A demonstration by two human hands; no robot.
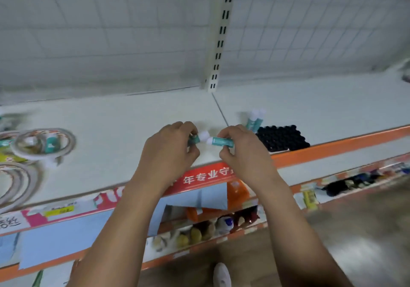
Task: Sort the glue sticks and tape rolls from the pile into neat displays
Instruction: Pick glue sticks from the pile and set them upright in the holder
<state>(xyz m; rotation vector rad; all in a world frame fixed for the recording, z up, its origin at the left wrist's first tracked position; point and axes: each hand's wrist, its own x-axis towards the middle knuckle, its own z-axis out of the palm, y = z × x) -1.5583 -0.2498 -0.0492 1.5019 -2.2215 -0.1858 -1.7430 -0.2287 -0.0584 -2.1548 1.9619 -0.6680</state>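
Note:
My left hand [170, 144] grips a teal glue stick [198, 137] with a white cap, held over the middle of the white shelf [124, 122]. My right hand [240, 151] pinches a second teal glue stick [221, 142], lying sideways with its white cap toward the left one. The two caps almost touch. Two more glue sticks [255, 120] stand upright behind my right hand. At the left end lies the pile [42, 144]: rolls of tape with glue sticks among them, blurred.
A block of black-capped items [281, 138] stands on the shelf right of my right hand. An orange rail [332, 146] edges the shelf front. A slotted upright post [218, 42] rises at the back. Lower shelves hold mixed goods.

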